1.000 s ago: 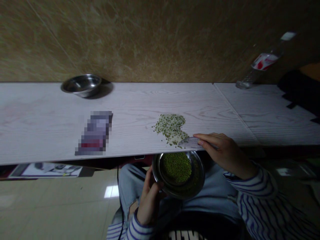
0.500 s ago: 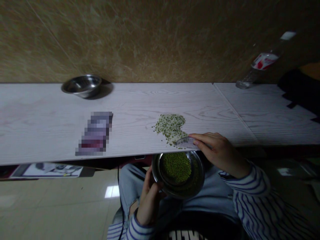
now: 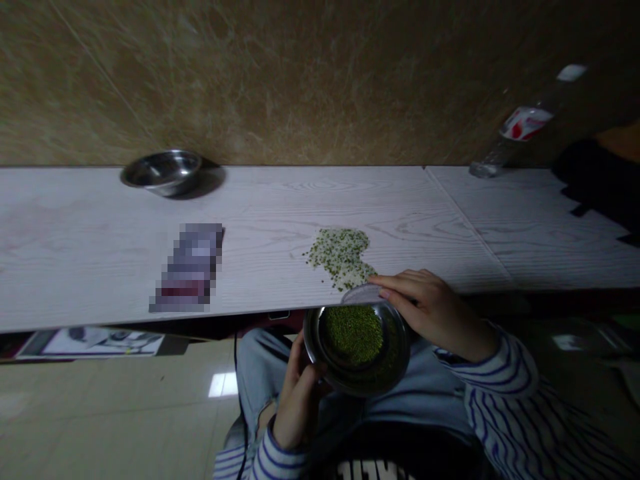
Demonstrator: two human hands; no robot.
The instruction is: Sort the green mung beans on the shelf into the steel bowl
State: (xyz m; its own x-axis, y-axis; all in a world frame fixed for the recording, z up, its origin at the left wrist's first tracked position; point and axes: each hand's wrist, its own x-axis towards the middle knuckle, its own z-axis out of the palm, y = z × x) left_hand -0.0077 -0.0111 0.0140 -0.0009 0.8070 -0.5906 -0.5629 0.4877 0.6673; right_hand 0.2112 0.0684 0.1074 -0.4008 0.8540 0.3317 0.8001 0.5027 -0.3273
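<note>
head view: grips the left rim of a steel bowl (image 3: 397,363) with the left hand (image 3: 299,403), thumb against the near-left side, other fingers partly hidden behind and beneath the bowl. holds the bowl above the lap, heaped inside with small green beans (image 3: 354,333), far rim out of sight beneath the front edge of the table (image 3: 270,267). pinches a clear, flat piece of plastic (image 3: 359,293) in the right hand (image 3: 433,310), thumb and forefinger set narrow on one end, remaining fingers folded and hard to make out. rests the plastic at the front edge, just beside the near end of a spread pile (image 3: 340,253) of green beans and white grains; cannot tell whether touching.

shows at back left a second bowl (image 3: 173,187) near the wall (image 3: 300,80), inside only partly visible. shows closer in a flat thing (image 3: 190,267) blurred into squares, too coarse to identify. shows at back right a clear bottle (image 3: 526,125), outline fading into the wall, and beside the bottle a dark bundle (image 3: 600,173) cut off at the right border. wears striped sleeves (image 3: 505,373) and jeans (image 3: 425,393), partly covered by the bowl. shows cut-off lettering (image 3: 367,469) along the bottom border.
</note>
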